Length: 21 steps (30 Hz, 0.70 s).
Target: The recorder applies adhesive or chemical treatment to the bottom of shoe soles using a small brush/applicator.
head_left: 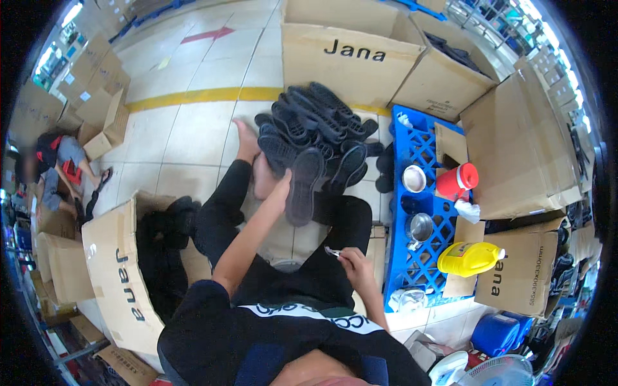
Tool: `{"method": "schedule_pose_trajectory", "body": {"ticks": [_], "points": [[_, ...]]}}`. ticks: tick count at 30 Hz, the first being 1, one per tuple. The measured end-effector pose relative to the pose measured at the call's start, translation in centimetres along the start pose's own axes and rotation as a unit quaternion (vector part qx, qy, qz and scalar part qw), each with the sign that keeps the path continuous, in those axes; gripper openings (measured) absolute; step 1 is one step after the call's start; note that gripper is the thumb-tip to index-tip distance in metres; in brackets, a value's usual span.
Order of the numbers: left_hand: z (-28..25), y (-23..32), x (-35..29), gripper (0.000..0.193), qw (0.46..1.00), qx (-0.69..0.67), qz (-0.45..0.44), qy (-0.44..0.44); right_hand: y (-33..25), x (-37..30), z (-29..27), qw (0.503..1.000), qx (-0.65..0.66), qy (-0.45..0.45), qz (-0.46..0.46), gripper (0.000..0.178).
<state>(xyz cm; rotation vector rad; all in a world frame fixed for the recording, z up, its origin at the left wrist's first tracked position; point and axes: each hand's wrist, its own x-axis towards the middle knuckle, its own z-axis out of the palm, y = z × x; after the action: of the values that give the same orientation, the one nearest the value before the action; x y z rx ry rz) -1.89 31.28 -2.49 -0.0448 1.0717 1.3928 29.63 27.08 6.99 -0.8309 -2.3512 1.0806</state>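
My left hand is closed on the edge of a dark grey shoe sole, which stands tilted upright above my lap with its flat face toward me. My right hand, over my right thigh, pinches a small thin tool with a pale, shiny tip; its exact kind is too small to make out. The tool is apart from the sole. Just beyond my bare feet lies a heap of black shoe soles, piled loosely on the tiled floor.
At my left stands an open carton with black items inside. To the right, a blue plastic pallet bears a red-lidded jar, metal cups and a yellow jug. Large cartons stand behind the heap. Another person sits far left.
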Motion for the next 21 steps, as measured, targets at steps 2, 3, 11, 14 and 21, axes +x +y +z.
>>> {"method": "schedule_pose_trajectory", "body": {"ticks": [2, 3, 11, 14, 21], "points": [[2.8, 2.6, 3.6, 0.053, 0.995, 0.031, 0.091, -0.042, 0.7, -2.2, 1.0, 0.983, 0.064, 0.077, 0.155, 0.008], [4.1, 5.3, 6.0, 0.052, 0.995, -0.023, 0.029, -0.097, 0.9, -2.8, 1.9, 0.971, 0.105, 0.104, 0.187, 0.009], [4.2, 9.2, 12.6, 0.047, 0.972, -0.094, 0.152, 0.154, 4.0, -3.4, 5.8, 0.946, 0.202, 0.08, 0.239, 0.017], [-3.4, 4.7, 5.1, 0.046, 0.966, -0.12, 0.229, 0.011, 5.3, -3.4, 6.4, 0.909, 0.324, 0.108, 0.239, 0.018], [-27.7, -3.8, -21.1, 0.031, 0.883, -0.169, 0.343, 0.272, 7.3, -3.1, 6.5, 0.81, 0.432, 0.234, 0.32, 0.021]]}}
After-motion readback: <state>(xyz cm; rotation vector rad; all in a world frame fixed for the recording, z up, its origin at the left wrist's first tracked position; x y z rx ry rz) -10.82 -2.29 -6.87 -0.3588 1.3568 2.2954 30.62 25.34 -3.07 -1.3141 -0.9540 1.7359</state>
